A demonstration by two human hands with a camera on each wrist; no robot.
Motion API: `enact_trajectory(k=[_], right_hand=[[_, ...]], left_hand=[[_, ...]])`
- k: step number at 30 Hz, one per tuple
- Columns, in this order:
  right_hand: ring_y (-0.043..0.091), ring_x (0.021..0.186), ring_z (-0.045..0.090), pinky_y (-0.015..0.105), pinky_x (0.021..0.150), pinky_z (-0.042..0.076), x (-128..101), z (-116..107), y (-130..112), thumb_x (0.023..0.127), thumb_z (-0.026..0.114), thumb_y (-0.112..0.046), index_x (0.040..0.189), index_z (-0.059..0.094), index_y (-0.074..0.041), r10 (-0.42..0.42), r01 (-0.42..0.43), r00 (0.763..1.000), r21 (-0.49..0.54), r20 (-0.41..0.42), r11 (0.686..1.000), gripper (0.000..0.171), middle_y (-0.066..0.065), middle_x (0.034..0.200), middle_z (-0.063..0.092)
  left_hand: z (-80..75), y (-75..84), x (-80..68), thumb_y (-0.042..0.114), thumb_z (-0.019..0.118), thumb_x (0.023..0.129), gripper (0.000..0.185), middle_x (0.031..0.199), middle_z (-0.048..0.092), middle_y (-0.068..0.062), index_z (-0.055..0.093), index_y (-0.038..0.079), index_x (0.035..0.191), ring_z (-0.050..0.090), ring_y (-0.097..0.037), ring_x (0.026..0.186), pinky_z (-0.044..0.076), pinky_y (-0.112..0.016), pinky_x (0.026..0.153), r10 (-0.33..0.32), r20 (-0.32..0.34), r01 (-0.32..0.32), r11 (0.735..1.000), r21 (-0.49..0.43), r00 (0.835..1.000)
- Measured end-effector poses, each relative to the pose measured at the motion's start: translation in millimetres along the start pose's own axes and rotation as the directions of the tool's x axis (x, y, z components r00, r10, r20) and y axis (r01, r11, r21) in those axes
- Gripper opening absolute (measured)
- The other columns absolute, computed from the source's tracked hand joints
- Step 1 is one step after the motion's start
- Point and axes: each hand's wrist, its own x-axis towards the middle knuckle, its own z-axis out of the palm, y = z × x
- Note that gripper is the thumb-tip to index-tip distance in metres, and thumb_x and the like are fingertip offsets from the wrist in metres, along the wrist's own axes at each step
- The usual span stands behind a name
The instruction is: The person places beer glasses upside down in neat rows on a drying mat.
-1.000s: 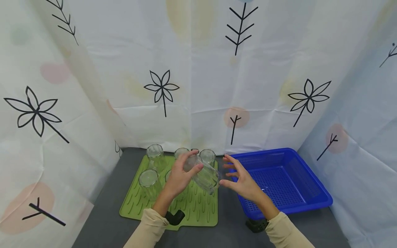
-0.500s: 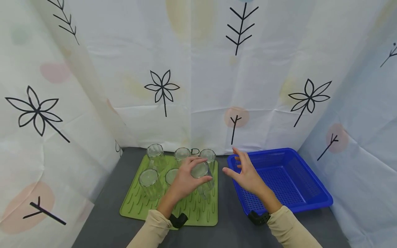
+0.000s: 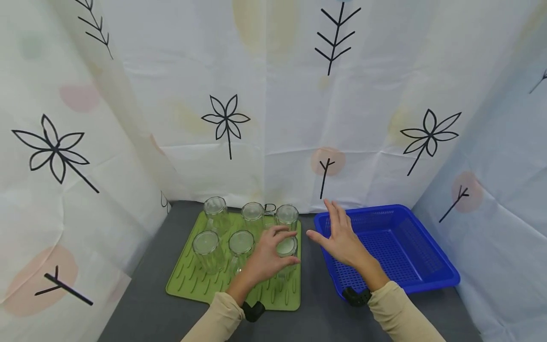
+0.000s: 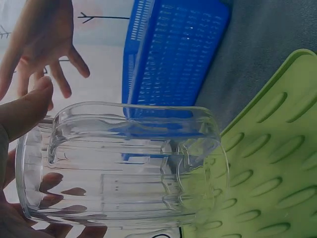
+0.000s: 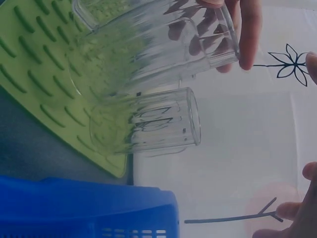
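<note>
My left hand (image 3: 268, 256) is curled round the base end of a clear glass mug (image 4: 133, 163) at the right front of the green ridged mat (image 3: 273, 298). This mug stands upside down, and its handle faces the left wrist camera. Through the glass, the left fingertips show on the far side. More upside-down glass mugs stand on the mat, among them a front left mug (image 3: 207, 251), a front middle mug (image 3: 241, 244) and a back right mug (image 3: 287, 216). My right hand (image 3: 344, 240) holds nothing; its fingers are spread above the blue basket's left edge.
A blue perforated plastic basket (image 3: 427, 280) stands right of the mat on the dark grey table (image 3: 141, 304). White patterned cloth (image 3: 282, 118) hangs behind and along both sides. Two further mugs stand in the mat's back row.
The left hand has turned the tilted mug upside down and brought it down to the mat's front right. The right hand has drawn away from the mug, its fingers spreading.
</note>
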Motion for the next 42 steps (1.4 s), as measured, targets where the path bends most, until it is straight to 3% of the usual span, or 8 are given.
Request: enact_trajectory(k=[8, 16, 22, 32, 42], right_hand=[[0.054, 0.156, -0.004, 0.082, 0.115, 0.011, 2, 2, 3, 0.09, 0.061, -0.07, 0.165, -0.006, -0.031, 0.027, -0.028, 1.0, -0.145, -0.005, 0.989, 0.108, 0.016, 0.172, -0.015], [0.05, 0.157, -0.012, 0.081, 0.117, 0.0, 3, 3, 5, 0.086, 0.062, -0.076, 0.166, 0.002, -0.029, -0.003, -0.011, 0.999, -0.27, -0.05, 0.963, 0.111, 0.009, 0.172, -0.02], [0.05, 0.157, -0.011, 0.078, 0.119, -0.001, 2, 3, 6, 0.085, 0.062, -0.077, 0.166, 0.003, -0.029, -0.025, 0.004, 0.998, -0.334, -0.059, 0.942, 0.111, 0.012, 0.173, -0.015], [0.05, 0.157, -0.009, 0.077, 0.12, 0.003, 0, 3, 7, 0.087, 0.061, -0.075, 0.167, 0.007, -0.026, -0.023, 0.008, 0.999, -0.328, -0.044, 0.945, 0.109, 0.016, 0.173, -0.01], [0.051, 0.157, -0.004, 0.077, 0.12, 0.004, -1, 9, 9, 0.088, 0.061, -0.074, 0.166, 0.012, -0.023, -0.038, 0.027, 0.999, -0.313, -0.027, 0.949, 0.106, 0.016, 0.173, -0.007]], left_hand=[[11.2, -8.1, 1.9, 0.034, 0.086, 0.083, 0.066, 0.153, 0.046, -0.008, 0.06, 0.021, 0.143, 0.04, -0.038, 0.144, 0.048, -0.058, 0.107, -0.035, 0.024, 0.034, 0.999, 0.041, 0.999], [17.6, -15.0, 2.4, 0.033, 0.086, 0.083, 0.063, 0.151, 0.049, -0.011, 0.063, 0.02, 0.14, 0.042, -0.04, 0.142, 0.048, -0.057, 0.105, -0.056, 0.035, 0.054, 0.997, 0.059, 0.998], [22.2, -20.8, 1.8, 0.032, 0.086, 0.083, 0.063, 0.15, 0.048, -0.012, 0.062, 0.019, 0.14, 0.043, -0.04, 0.141, 0.049, -0.057, 0.105, -0.09, 0.063, 0.087, 0.995, 0.041, 0.994], [25.4, -28.8, 5.2, 0.03, 0.083, 0.086, 0.061, 0.152, 0.044, -0.013, 0.059, 0.024, 0.142, 0.041, -0.04, 0.144, 0.047, -0.057, 0.107, -0.134, 0.076, 0.132, 0.991, 0.024, 0.988], [25.4, -26.1, 5.3, 0.027, 0.08, 0.09, 0.059, 0.159, 0.036, -0.016, 0.055, 0.027, 0.144, 0.035, -0.044, 0.148, 0.046, -0.061, 0.106, -0.172, 0.106, 0.17, 0.985, 0.032, 0.979]])
